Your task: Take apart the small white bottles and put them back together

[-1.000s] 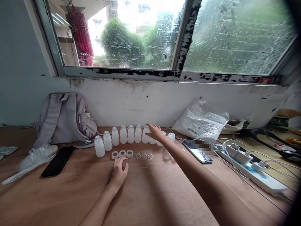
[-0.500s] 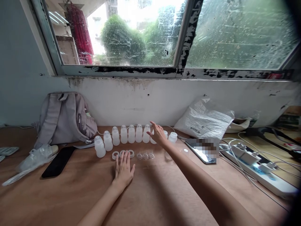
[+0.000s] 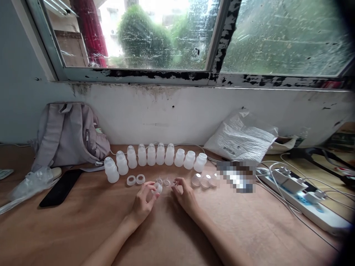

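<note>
My left hand (image 3: 143, 204) pinches a white bottle ring (image 3: 157, 188), tilted up off the table. In the fingertips of my right hand (image 3: 185, 195) is a clear bottle nipple (image 3: 174, 183), partly hidden by the fingers. Between the hands, clear nipples (image 3: 166, 182) rest on the table. Two white rings (image 3: 140, 179) lie to the left. Clear dome caps (image 3: 205, 181) lie right of my right hand. Behind stands a curved row of frosted baby bottles (image 3: 151, 155); the three open-necked bottles (image 3: 189, 160) at its right end have no tops.
A backpack (image 3: 69, 135), a plastic bag (image 3: 36, 184) and a black phone (image 3: 59, 188) are on the left. To the right lie a silvery bag (image 3: 241, 140), a blurred-out phone (image 3: 235, 177) and a power strip (image 3: 305, 199) with cables. The wall and window stand behind.
My right hand has come down from the bottle row to the nipples and taken one. My left hand, flat over the rings before, has lifted one and moved right.
</note>
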Motion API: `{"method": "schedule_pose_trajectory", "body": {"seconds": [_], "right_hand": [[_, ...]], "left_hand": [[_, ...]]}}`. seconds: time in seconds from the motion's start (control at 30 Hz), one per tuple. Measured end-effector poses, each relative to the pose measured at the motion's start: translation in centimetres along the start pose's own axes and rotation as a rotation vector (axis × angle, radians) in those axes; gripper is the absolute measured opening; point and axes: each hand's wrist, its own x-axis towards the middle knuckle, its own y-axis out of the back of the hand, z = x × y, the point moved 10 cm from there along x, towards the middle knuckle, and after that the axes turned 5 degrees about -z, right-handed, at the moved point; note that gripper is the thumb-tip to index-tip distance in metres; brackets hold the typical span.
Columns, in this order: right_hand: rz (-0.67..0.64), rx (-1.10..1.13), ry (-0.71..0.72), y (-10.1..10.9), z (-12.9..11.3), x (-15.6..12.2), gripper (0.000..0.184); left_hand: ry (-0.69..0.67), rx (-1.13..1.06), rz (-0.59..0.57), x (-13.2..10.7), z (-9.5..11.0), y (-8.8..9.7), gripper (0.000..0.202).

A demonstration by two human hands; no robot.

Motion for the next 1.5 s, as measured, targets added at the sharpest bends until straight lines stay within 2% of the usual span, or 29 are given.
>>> {"method": "schedule_pose_trajectory", "body": {"seconds": [0.07,0.13,0.2,0.3,0.43,0.63,0.73,0.9,1.1,1.27,1.37,1.43,1.5], "right_hand": [[0.017,0.009,0.015,0.0,-1.4,-0.5,0.017],[0.030,-0.015,0.066,-0.1,-3.0,-1.3,0.017],[0.022,-0.023,0.167,-0.3,-4.9,-2.0,0.020],[0.021,-0.006,0.273,-0.3,-6.7,-2.7,0.022],[-0.019,0.000,0.258,-0.4,-7.1,-2.8,0.023],[-0.218,0.046,0.185,-1.8,-7.9,-2.7,0.034],[-0.258,0.062,0.143,-1.9,-8.0,-2.7,0.029],[-0.262,0.047,0.069,-2.4,-6.9,-2.7,0.015],[-0.231,0.064,0.044,-2.6,-6.5,-2.7,0.010],[-0.291,0.315,0.031,-2.5,-7.6,-2.7,0.026],[-0.317,0.408,0.010,-2.5,-7.7,-2.7,0.028],[-0.285,0.406,-0.005,-2.2,-7.3,-2.5,0.026],[-0.196,0.365,-0.030,-1.4,-6.5,-2.3,0.020]], "left_hand": [[0.229,-0.387,0.023,-0.7,-1.6,-1.0,0.020],[0.401,-0.712,0.012,-1.7,-2.3,-2.8,0.023],[0.483,-0.913,-0.010,-2.4,-2.1,-4.3,0.023],[0.535,-1.025,-0.017,-2.9,-2.0,-5.1,0.020],[0.564,-1.032,-0.007,-2.9,-2.3,-5.0,0.019],[0.567,-0.973,-0.049,-2.9,-2.0,-5.1,0.026],[0.572,-0.937,-0.064,-2.9,-2.0,-5.1,0.031],[0.578,-0.877,-0.058,-2.9,-2.1,-4.9,0.034],[0.552,-0.784,-0.073,-2.9,-1.8,-4.9,0.035],[0.533,-0.843,-0.078,-2.6,-1.6,-4.8,0.037],[0.530,-0.853,-0.090,-2.5,-1.6,-4.8,0.043],[0.535,-0.819,-0.093,-2.5,-1.7,-4.7,0.044],[0.540,-0.796,-0.093,-2.6,-1.7,-4.7,0.042]]}}
